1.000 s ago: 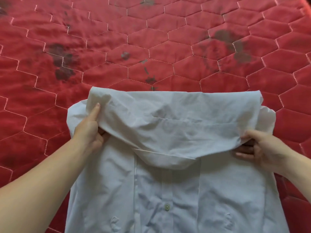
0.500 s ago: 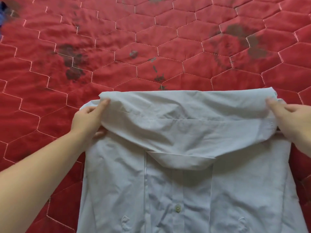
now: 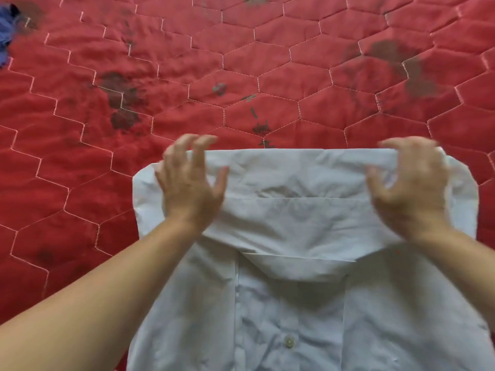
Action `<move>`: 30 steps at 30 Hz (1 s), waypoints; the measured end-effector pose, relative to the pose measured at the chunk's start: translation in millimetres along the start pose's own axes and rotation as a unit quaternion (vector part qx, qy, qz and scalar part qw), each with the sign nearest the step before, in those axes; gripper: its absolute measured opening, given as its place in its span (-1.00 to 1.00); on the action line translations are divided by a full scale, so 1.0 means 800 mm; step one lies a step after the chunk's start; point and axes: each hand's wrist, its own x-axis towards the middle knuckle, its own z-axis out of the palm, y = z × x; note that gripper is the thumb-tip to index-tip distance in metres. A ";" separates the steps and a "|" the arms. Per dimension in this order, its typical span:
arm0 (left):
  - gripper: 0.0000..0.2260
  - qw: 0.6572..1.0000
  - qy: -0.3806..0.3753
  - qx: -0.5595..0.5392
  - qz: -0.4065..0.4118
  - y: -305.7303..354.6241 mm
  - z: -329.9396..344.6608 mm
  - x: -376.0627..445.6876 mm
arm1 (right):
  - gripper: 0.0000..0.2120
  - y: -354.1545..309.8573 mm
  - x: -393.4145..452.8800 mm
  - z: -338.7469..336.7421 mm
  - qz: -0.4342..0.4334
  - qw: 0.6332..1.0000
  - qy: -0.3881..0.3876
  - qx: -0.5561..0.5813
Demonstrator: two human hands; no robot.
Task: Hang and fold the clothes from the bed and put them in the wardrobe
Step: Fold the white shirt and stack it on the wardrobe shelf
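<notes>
A white button-up shirt [image 3: 302, 303] lies flat on the red quilted bed cover [image 3: 241, 62], its far part folded back toward me over the buttoned front. My left hand [image 3: 190, 183] hovers over the fold's left end with fingers spread and holds nothing. My right hand [image 3: 409, 183] hovers over the fold's right end, fingers spread and loosely bent, holding nothing. Both hands are motion-blurred. One button [image 3: 289, 342] shows on the placket near the bottom.
A blue garment [image 3: 6, 30] peeks in at the far left edge of the bed. The red cover with dark stains stretches out beyond and to both sides of the shirt.
Both hands let go of the fold's ends and lifted above it with fingers spread. The folded flap now lies on the shirt front.
</notes>
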 end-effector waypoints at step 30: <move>-0.42 0.956 -0.246 0.117 0.111 0.083 0.066 -0.110 | -0.29 -0.047 -0.080 0.053 -0.116 0.956 -0.255 -0.092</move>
